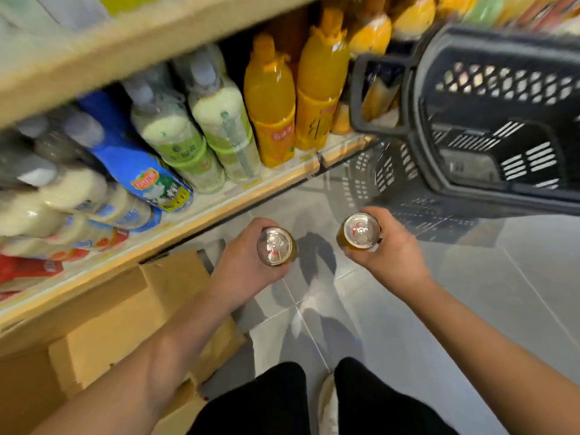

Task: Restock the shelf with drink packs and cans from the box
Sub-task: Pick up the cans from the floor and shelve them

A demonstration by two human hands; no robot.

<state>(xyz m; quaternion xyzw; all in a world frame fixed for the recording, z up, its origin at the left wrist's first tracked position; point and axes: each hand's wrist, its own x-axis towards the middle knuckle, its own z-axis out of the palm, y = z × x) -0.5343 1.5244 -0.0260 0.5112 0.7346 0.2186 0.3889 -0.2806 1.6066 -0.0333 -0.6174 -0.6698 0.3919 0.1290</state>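
Left hand (241, 265) curls its fingers (265, 223) round one can (276, 246), right hand (395, 255) wraps fingers (375, 212) round a second can (361, 230), both upright.

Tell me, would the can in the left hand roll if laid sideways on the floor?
Likely: the can looks round and smooth, and the floor is glossy. Its top seems unopened, so it is probably full and heavy for its size.

Glossy grey floor tiles (470, 309) catch the overhead light. Black plastic baskets (489, 51) stand on them, off to the right
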